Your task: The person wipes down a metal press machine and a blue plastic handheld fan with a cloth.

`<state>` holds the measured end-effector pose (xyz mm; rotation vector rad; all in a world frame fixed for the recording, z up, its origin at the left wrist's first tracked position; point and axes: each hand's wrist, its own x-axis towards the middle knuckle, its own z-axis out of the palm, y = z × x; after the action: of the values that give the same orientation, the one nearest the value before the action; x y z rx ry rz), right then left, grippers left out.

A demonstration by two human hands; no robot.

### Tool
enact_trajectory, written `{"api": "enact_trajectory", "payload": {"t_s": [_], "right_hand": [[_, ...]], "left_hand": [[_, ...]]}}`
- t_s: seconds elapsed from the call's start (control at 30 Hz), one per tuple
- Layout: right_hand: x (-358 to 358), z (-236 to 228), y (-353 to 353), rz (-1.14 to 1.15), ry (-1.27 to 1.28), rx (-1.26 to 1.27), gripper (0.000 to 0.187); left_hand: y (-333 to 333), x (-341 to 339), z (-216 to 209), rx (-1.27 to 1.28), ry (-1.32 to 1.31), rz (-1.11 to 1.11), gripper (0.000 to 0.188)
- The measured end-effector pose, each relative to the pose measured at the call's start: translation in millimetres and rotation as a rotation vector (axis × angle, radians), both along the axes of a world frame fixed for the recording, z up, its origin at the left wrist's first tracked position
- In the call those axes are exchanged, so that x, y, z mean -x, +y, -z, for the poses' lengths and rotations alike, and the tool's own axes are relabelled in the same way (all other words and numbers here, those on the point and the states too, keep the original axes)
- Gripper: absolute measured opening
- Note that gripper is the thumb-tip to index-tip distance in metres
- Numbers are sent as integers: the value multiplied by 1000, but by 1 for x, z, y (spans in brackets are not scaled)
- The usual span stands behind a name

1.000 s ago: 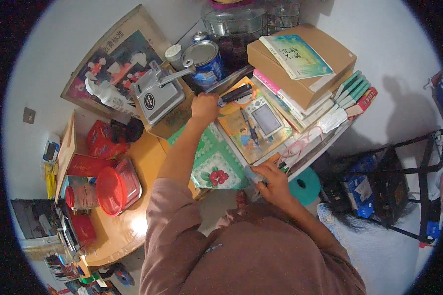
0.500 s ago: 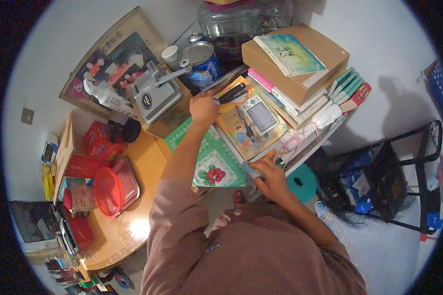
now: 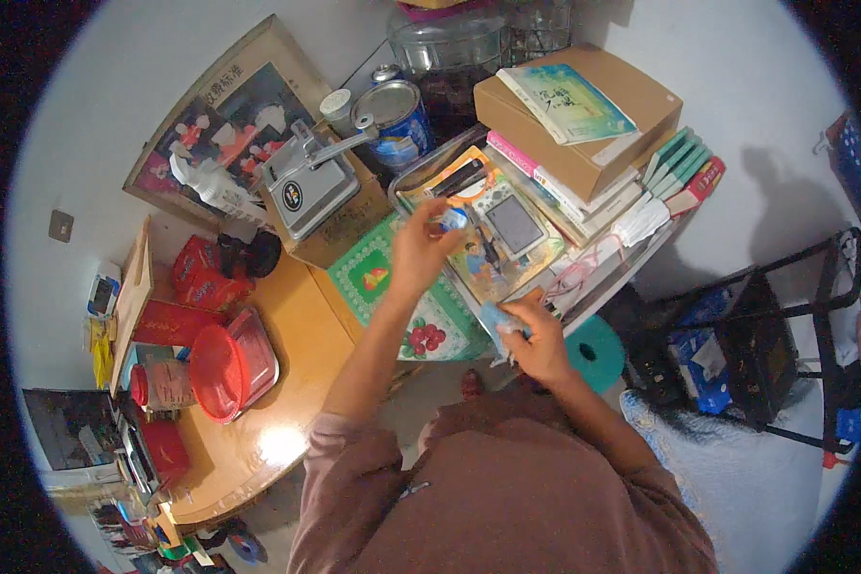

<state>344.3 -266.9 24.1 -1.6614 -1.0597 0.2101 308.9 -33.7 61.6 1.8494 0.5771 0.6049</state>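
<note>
My left hand (image 3: 421, 251) is closed on a small round blue-and-white object (image 3: 452, 219), whose kind I cannot make out. It is over a drawer-like tray, above a colourful picture book (image 3: 493, 273). On that book lie a flat device with a grey screen (image 3: 515, 227) and a dark pen-like thing. A black elongated object (image 3: 461, 179) lies at the far end. Closer to me, my right hand (image 3: 538, 346) grips a crumpled light blue cloth (image 3: 496, 318) at the tray's near edge. Left of the tray hangs or lies a green fruit-patterned cover (image 3: 364, 273).
Books and a brown box (image 3: 584, 124) are stacked at the tray's far right. A silver metal press (image 3: 306, 182) sits on a carton beside a blue can (image 3: 397, 120). A red basin (image 3: 222, 373) stands on the wooden table (image 3: 287, 335). At right is a black rack (image 3: 756, 306).
My left hand has come back from the black object at the far end, nearer to me and rightward, now with the small blue-and-white object. My right hand has shifted slightly right, still with the cloth.
</note>
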Motion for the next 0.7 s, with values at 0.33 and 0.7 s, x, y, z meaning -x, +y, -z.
{"api": "enact_trajectory", "payload": {"t_s": [0.33,0.7], "right_hand": [[-17,-62,26,130,92,-192,30],[-6,-52,46,-29,-173,-1,30]], "left_hand": [[-67,52,2,379,-145,18,47],[-90,77,3,350,51,88,51]]}}
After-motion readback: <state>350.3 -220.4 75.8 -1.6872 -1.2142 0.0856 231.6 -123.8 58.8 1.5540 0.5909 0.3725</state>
